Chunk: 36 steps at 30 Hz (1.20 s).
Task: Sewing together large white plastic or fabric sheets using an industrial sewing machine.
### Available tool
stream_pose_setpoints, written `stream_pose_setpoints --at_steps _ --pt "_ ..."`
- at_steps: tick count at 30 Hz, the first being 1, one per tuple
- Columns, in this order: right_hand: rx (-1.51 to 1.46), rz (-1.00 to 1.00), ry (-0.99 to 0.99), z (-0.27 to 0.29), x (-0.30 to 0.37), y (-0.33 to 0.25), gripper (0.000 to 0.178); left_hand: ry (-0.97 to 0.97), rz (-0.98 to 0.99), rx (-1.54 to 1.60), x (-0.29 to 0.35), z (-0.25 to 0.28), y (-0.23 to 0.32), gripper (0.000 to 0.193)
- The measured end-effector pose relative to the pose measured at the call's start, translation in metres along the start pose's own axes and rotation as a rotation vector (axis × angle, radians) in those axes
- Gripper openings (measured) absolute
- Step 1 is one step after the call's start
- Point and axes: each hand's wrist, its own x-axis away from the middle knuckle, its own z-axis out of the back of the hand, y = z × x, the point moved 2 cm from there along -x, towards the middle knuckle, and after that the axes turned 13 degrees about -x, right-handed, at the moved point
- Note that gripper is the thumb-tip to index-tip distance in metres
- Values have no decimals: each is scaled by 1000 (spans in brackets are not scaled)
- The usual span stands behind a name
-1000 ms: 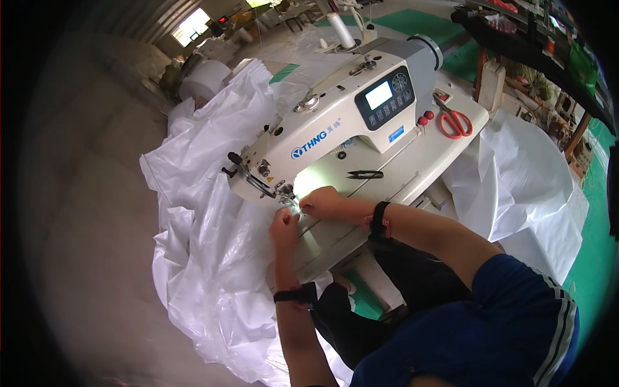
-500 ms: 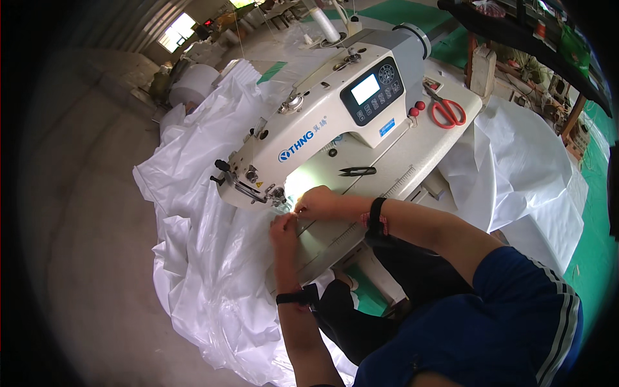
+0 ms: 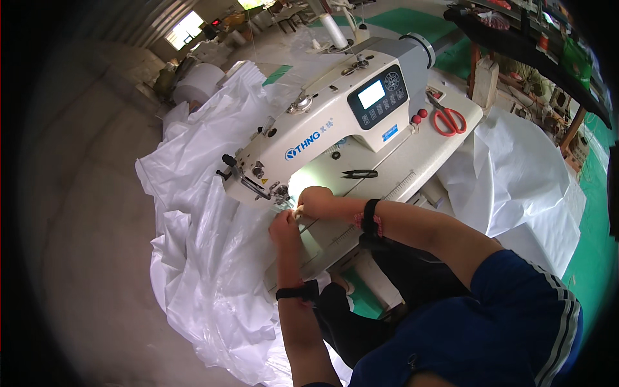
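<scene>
Both my hands meet just in front of the needle area of a white sewing machine [image 3: 329, 122], under its lit head. My left hand [image 3: 284, 231] is closed, fingertips pinched together at the near side of the presser foot. Close against it, my right hand [image 3: 316, 201] is curled with its fingers closed too. A small pale piece [image 3: 298, 213] shows between the fingertips; its kind is too small to make out. Glossy white sheeting [image 3: 213, 271] spreads in folds to the left of the machine and beside my left forearm.
Black thread snips [image 3: 359, 174] lie on the machine bed, right of my hands. Farther right are red-handled scissors [image 3: 449, 121] and two small red balls [image 3: 419, 116]. More white sheeting [image 3: 516, 168] hangs at the right. A thread cone [image 3: 334, 31] stands behind the machine.
The view has shifted slightly. My hands stay together near the needle, with fingertips slightly repositioned, and the pale piece between them shows more plainly.
</scene>
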Motion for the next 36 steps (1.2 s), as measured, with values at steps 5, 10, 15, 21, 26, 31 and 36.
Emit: stream_pose_setpoints --at_steps 5,10,15,21,26,31,36 --pt "19 4 -163 3 -11 -6 18 -354 -2 -33 -23 8 -8 18" --pt "-10 -175 -97 -10 -21 -5 15 -177 -79 -599 -12 27 21 22" --pt "-49 -19 -141 -15 -31 -1 12 84 -194 -182 27 28 46 31" --pt "58 101 33 -9 -1 -3 19 -1 -173 -78 22 14 17 31" --pt "617 434 -10 -7 26 2 25 18 -143 -61 22 7 6 35" --pt "640 494 -39 -12 23 3 26 10 -99 -30 21 6 0 38" --pt "652 432 -75 -13 20 0 25 -9 -126 -98 13 1 -7 34"
